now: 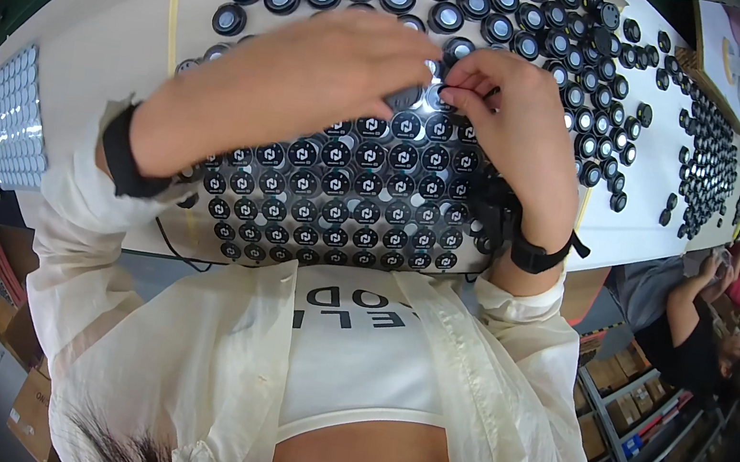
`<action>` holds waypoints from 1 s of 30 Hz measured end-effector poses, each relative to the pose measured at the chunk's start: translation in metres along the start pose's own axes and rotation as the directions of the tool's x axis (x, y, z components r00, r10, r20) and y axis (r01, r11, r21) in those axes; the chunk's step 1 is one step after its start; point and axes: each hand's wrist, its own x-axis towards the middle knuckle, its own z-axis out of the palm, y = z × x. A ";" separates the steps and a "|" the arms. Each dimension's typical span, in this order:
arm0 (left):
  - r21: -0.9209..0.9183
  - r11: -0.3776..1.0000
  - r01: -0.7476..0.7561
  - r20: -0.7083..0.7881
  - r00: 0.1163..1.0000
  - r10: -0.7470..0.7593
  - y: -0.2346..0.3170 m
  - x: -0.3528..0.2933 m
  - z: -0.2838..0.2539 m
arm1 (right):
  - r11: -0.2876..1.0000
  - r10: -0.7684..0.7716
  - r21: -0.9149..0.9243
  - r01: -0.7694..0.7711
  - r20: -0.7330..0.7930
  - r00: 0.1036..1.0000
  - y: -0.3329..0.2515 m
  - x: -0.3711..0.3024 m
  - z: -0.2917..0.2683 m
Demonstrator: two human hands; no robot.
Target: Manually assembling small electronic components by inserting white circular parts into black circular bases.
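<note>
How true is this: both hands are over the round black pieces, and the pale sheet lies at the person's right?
Wrong side: the head view shows the pale sheet at the person's left. The left hand and right hand are indeed over the round black pieces.

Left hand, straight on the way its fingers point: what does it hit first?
Probably the right hand, just beyond the fingertips of the left hand. Depth is unclear from this single view, so it might pass slightly above or below.
</note>
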 end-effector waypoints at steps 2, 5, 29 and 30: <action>0.035 0.999 0.015 -0.008 1.000 -0.015 0.006 -0.010 0.015 | 0.999 0.039 0.028 -0.040 0.047 0.998 -0.001 0.003 -0.001; 0.069 0.997 0.043 -0.021 0.999 -0.042 0.006 -0.016 0.028 | 0.999 0.010 -0.036 -0.009 0.040 0.999 -0.001 0.005 0.001; -0.173 0.980 0.103 -0.067 0.991 -0.116 -0.005 -0.020 0.028 | 0.985 -0.168 0.042 0.170 -0.036 0.985 -0.041 -0.021 -0.012; -0.170 0.981 0.097 -0.066 0.992 -0.109 -0.004 -0.018 0.023 | 0.985 -0.167 0.040 0.169 -0.042 0.985 -0.040 -0.024 -0.013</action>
